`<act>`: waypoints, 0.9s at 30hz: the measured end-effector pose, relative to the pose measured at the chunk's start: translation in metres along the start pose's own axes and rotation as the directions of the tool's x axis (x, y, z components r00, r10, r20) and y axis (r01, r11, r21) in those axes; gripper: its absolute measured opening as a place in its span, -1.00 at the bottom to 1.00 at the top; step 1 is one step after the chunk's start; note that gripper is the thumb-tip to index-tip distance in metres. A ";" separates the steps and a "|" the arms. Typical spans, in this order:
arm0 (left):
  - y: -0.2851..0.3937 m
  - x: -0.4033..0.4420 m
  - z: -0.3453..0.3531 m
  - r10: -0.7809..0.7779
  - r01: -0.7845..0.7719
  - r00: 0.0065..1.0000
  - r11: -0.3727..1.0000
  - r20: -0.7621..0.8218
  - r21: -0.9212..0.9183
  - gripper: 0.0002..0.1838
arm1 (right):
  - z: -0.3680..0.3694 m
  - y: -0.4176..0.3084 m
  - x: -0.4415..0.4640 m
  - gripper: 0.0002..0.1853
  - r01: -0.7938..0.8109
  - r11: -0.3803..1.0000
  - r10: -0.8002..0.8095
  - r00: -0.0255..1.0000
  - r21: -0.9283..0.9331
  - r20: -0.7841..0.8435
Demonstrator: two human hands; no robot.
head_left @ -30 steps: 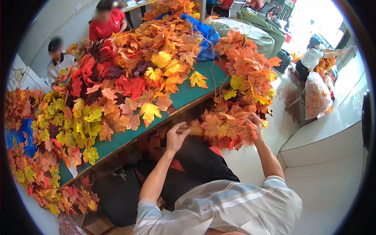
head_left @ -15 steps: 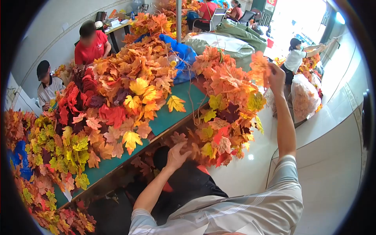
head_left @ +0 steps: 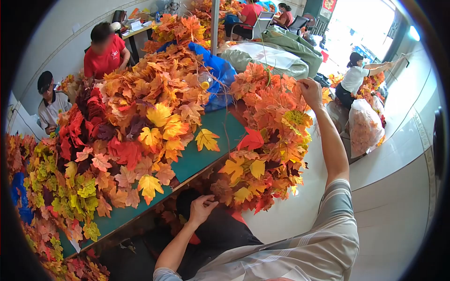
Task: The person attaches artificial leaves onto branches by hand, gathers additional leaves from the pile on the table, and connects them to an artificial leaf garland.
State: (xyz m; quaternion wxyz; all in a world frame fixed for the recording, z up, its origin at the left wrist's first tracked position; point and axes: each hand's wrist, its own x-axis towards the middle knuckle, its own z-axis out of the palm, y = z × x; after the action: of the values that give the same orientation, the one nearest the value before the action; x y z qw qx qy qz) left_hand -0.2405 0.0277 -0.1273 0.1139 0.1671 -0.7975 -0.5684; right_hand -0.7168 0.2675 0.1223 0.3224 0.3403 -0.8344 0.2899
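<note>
A long, thick bunch of artificial maple leaves (head_left: 267, 136), orange at the top and yellow, red and dark purple lower down, hangs over the table's right end. At its upper right edge my right hand (head_left: 311, 92), arm stretched out, pinches the orange leaves; the exact stem between the fingers is hidden. My left hand (head_left: 201, 209) is low near the table's front edge, thumb and fingertips pressed together. Beside those fingertips is a dull pinkish-brown leaf (head_left: 221, 191); what they pinch, if anything, is too small to make out.
Heaped leaves (head_left: 150, 89) cover much of the green table (head_left: 206, 161). A blue plastic sheet (head_left: 218, 70) and a yellow-capped bottle (head_left: 205, 83) lie behind. Two people sit across the table. At right, another person (head_left: 354, 77) stands by a filled clear bag (head_left: 364, 126).
My right hand has moved left and slightly up, bringing the orange leaves against the bunch. The left hand has lowered slightly, its fingers closing together. Red and yellow leaves now show on the bunch's front.
</note>
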 end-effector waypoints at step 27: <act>0.002 0.012 0.008 0.009 -0.009 1.000 1.000 -0.017 0.010 -0.73 | 0.063 0.188 -0.026 -0.81 -0.183 0.884 0.002 0.922 0.431 0.387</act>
State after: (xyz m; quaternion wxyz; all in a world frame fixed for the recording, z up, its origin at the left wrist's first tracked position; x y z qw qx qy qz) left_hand -0.2548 0.0306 -0.1284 0.1225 0.1688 -0.8000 -0.5625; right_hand -0.8656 0.3465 0.0137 0.0524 0.4151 -0.8035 0.4235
